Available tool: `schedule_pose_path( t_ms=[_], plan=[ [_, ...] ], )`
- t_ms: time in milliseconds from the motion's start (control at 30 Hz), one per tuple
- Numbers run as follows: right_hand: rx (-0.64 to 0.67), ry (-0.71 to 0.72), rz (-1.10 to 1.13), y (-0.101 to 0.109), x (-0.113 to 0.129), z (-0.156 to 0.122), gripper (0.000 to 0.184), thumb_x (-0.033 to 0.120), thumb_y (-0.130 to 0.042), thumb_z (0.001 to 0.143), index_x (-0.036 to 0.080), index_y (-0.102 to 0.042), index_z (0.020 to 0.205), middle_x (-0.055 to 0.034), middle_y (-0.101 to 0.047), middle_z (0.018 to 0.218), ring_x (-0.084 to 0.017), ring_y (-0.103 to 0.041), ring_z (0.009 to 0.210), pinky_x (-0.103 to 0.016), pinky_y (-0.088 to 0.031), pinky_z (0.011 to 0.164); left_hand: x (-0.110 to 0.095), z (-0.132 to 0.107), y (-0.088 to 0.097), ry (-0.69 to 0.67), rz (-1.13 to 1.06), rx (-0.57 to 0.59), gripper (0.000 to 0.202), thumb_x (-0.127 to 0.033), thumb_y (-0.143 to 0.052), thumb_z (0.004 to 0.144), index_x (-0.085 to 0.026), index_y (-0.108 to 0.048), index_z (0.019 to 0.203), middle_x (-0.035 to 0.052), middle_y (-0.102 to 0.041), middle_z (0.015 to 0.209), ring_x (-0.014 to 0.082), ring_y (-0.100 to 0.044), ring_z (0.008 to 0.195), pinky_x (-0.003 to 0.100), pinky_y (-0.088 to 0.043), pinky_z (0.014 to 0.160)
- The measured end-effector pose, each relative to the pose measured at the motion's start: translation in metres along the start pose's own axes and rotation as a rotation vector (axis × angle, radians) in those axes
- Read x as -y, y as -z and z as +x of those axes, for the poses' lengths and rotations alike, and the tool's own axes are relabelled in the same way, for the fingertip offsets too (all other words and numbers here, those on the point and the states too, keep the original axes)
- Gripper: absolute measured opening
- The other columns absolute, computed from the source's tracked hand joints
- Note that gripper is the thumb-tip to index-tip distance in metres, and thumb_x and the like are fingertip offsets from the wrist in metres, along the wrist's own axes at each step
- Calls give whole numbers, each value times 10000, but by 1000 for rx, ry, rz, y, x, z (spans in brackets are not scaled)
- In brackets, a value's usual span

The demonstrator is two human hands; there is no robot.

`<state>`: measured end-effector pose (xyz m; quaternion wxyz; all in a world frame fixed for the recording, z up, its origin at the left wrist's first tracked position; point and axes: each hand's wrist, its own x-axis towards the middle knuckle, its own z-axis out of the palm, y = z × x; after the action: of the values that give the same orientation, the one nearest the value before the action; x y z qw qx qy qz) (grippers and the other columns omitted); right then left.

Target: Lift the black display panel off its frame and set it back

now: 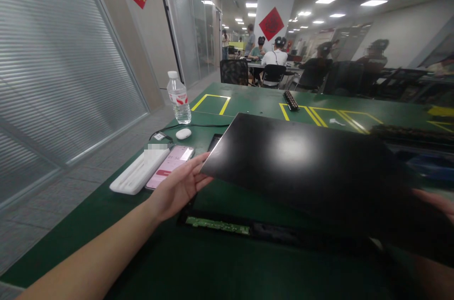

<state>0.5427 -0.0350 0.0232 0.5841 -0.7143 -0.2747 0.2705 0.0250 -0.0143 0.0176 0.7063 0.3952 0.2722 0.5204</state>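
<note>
Black panel [276,163]: centre-right, raised above worktop [213,269]
Left fingers [203,181]: gripping its left edge
Right fingers [431,197]: lower right, closure can't tell
Two-sided hold: probably steadies broad panel

The green table [88,233] bears a black frame [275,232], bottle [179,103], phone [172,163] and white object [136,174].

Around eight o'clock, your left forearm [106,243] is bare to the picture's edge, smooth and tapering to a narrow wrist [153,212]. Your left hand [181,185] is ungloved; between three and four, your right hand [435,200] shows only partly.
</note>
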Motion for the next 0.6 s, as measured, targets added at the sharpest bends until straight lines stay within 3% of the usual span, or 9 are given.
schedule_pose_path(
  t_ms=[67, 133, 267, 367, 433, 533, 600],
  plan=[
    [-72, -101, 64, -7, 11, -11, 214, 342, -760, 516, 325, -611, 668, -42, -697, 623, -327, -716, 661, -572, -651, 811, -4, 0, -2, 28, -26, -35, 415, -396, -777, 905, -205, -800, 1272, 85, -837, 1189, 236, -764, 1077, 319, -570, 994],
    [-26, -202, 90, -14, 20, -18, 159, 349, -746, 544, 316, -611, 620, -52, -696, 605, -304, -678, 569, -551, -655, 722, -8, 0, -3, 42, -47, -55, 354, -348, -778, 900, -203, -819, 1220, 72, -851, 1105, 218, -777, 983, 289, -594, 912],
    [-26, -204, 130, -21, 24, -23, 181, 267, -787, 542, 311, -622, 601, -11, -667, 545, -227, -611, 471, -417, -654, 634, -13, -3, -5, 70, -26, -21, 374, -356, -779, 883, -225, -812, 1232, 60, -849, 1036, 241, -784, 908, 291, -611, 790],
    [-23, -184, 128, -25, 20, -25, 199, 205, -799, 564, 304, -642, 635, 18, -686, 564, -198, -624, 480, -347, -654, 647, -16, -5, -7, 86, 9, -25, 458, -365, -747, 896, -277, -754, 1345, 47, -844, 1074, 288, -782, 1000, 335, -612, 835],
    [1, -251, 163, -29, 20, -29, 213, 165, -783, 588, 301, -657, 692, 34, -711, 599, -192, -659, 511, -325, -657, 676, -18, -6, -7, 66, 33, -58, 516, -341, -744, 877, -290, -719, 1390, 44, -835, 1138, 322, -755, 1118, 371, -598, 923],
    [140, -431, 202, -36, 23, -36, 273, 135, -737, 624, 288, -712, 848, 14, -772, 703, -241, -740, 617, -387, -671, 734, -22, -7, -9, 50, 57, -132, 572, -319, -752, 831, -263, -703, 1399, 63, -811, 1242, 368, -702, 1236, 432, -574, 1004],
    [259, -462, 204, -41, 24, -40, 316, 169, -733, 648, 275, -747, 946, -29, -815, 822, -301, -785, 743, -452, -669, 772, -25, -7, -9, 41, 67, -191, 564, -313, -755, 809, -248, -716, 1368, 70, -804, 1262, 384, -696, 1244, 450, -580, 1000]
  ],
)
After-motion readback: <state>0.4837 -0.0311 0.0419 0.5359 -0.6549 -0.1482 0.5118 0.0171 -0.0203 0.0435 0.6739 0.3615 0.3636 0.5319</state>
